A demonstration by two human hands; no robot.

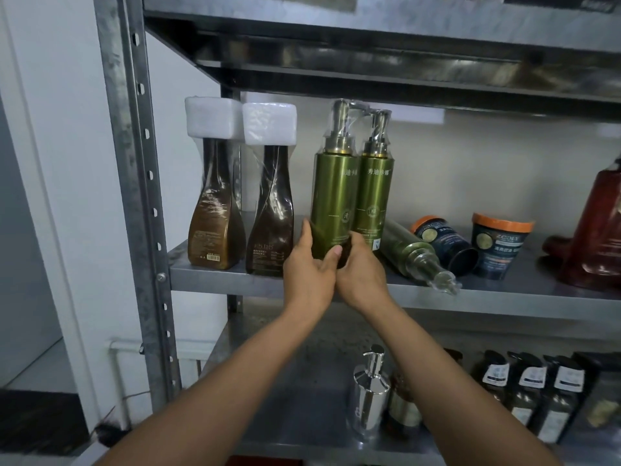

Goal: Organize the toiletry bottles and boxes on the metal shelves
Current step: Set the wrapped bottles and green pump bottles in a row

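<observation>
Both my hands hold the base of an upright green pump bottle [331, 193] on the middle metal shelf [215, 279]. My left hand [307, 274] wraps its left side, thumb across the front. My right hand [361, 272] grips it from the right. A second green pump bottle [373, 196] stands just right of it, touching. Two brown bottles with white foam caps [216, 210] [270, 213] stand to the left. A third green bottle [415, 253] lies on its side to the right, pump toward the shelf edge.
Right of the lying bottle are a tipped dark jar with an orange lid [443, 240], an upright jar [499, 243] and a large red bottle [598, 230]. The lower shelf holds a chrome pump bottle [369, 395] and several dark labelled bottles [527, 395]. A steel upright [141, 196] stands left.
</observation>
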